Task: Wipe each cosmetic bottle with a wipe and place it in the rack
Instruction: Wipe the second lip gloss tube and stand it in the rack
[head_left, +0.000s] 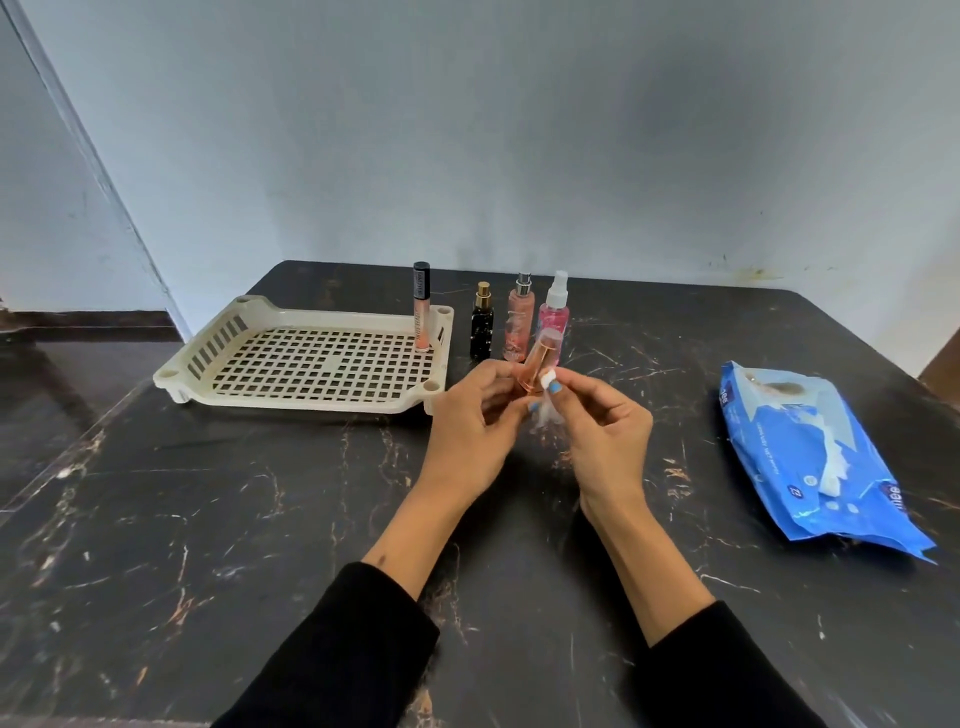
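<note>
L hand (475, 415) grips small peach clear-plastic bottle (537, 364), tilted, above dark marble-look table (260, 519). R hand (605, 426) pinches white wipe (545, 395) vs bottle's base. Cream slotted plastic rack (311, 358) left of grip, w/ upright lip-gloss tube (422, 306). Blue wipes pack (815, 457) right; print unreadable.

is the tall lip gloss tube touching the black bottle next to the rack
Apart. The head view shows the tall lip gloss tube standing inside the cream plastic rack, with rack wall and bare table before the black gold-capped bottle.

Head-worn view, facing forward and down (wide-angle), table (208, 519) close
</note>
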